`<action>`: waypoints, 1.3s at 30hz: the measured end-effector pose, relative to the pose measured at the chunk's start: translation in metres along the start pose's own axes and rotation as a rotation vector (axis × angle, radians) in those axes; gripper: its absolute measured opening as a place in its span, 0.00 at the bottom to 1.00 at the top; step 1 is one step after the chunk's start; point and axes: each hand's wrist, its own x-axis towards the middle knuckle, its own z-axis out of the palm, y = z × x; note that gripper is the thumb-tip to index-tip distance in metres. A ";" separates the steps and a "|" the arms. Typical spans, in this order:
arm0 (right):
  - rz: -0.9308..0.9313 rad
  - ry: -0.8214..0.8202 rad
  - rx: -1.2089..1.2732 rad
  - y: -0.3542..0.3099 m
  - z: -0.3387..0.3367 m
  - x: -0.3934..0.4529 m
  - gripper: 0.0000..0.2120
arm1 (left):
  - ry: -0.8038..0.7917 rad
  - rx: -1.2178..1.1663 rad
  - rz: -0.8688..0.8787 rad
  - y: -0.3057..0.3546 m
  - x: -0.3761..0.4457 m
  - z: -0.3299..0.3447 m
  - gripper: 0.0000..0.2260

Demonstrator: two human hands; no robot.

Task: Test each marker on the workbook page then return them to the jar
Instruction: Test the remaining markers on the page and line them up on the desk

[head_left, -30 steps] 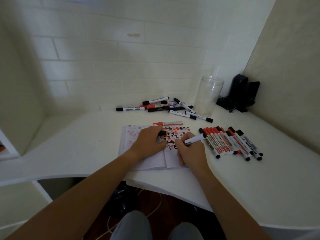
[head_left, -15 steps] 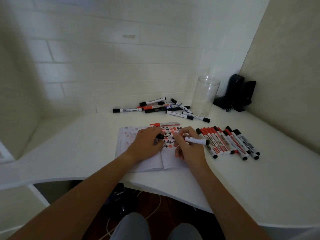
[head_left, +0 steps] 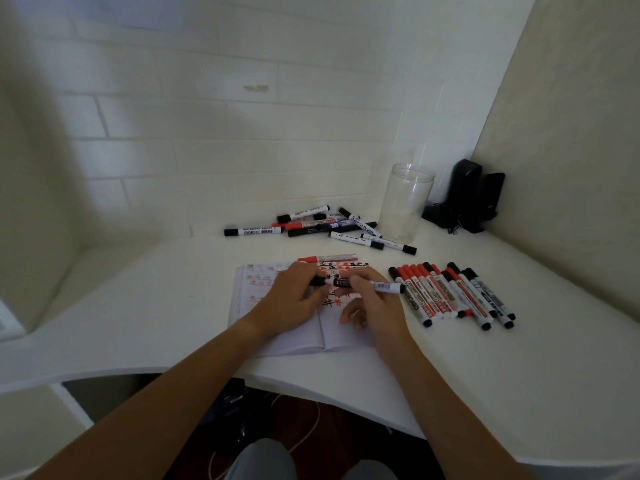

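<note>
An open workbook (head_left: 277,341) with red and black test marks lies on the white desk (head_left: 156,306). My right hand (head_left: 377,306) holds a white-barrelled marker (head_left: 381,286) level over the page, its tip end pointing left. My left hand (head_left: 291,299) pinches a black cap (head_left: 318,281) right at that tip; the two nearly meet. A clear jar (head_left: 405,202) stands behind, with nothing visible in it. A neat row of red and black markers (head_left: 450,292) lies to the right of the workbook. A loose pile of markers (head_left: 325,225) lies by the jar.
One red marker (head_left: 327,258) lies along the workbook's top edge. A black device with a cable (head_left: 467,195) sits in the back right corner. Walls close in behind and on the right. The desk's front edge curves just below my forearms.
My right hand has lifted the marker off the page and turned it level. The cap in my left hand and the marker's tip have come together.
</note>
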 end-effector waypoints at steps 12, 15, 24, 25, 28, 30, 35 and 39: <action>-0.076 0.141 -0.385 0.019 -0.004 0.005 0.16 | -0.052 0.126 -0.010 -0.010 0.004 0.003 0.20; -0.117 0.113 -0.426 0.018 -0.003 0.004 0.14 | -0.050 0.131 -0.008 -0.012 0.004 0.005 0.19; -0.156 0.170 -0.377 0.019 -0.006 0.006 0.12 | -0.067 0.156 0.031 -0.013 0.004 0.005 0.16; -0.170 0.171 -0.367 0.017 -0.006 0.006 0.12 | -0.072 0.170 0.046 -0.012 0.003 0.005 0.15; -0.193 0.168 -0.371 0.010 -0.004 0.005 0.12 | -0.079 0.173 0.057 -0.012 0.003 0.005 0.13; -0.203 0.146 -0.327 0.005 -0.002 0.001 0.09 | -0.077 0.153 0.061 -0.012 0.003 0.004 0.11; -0.171 0.083 -0.213 0.001 0.001 -0.003 0.08 | -0.071 0.126 0.082 -0.010 0.002 0.003 0.09; -0.147 -0.039 -0.230 0.000 0.001 -0.004 0.05 | -0.069 0.099 0.110 -0.007 0.001 0.001 0.08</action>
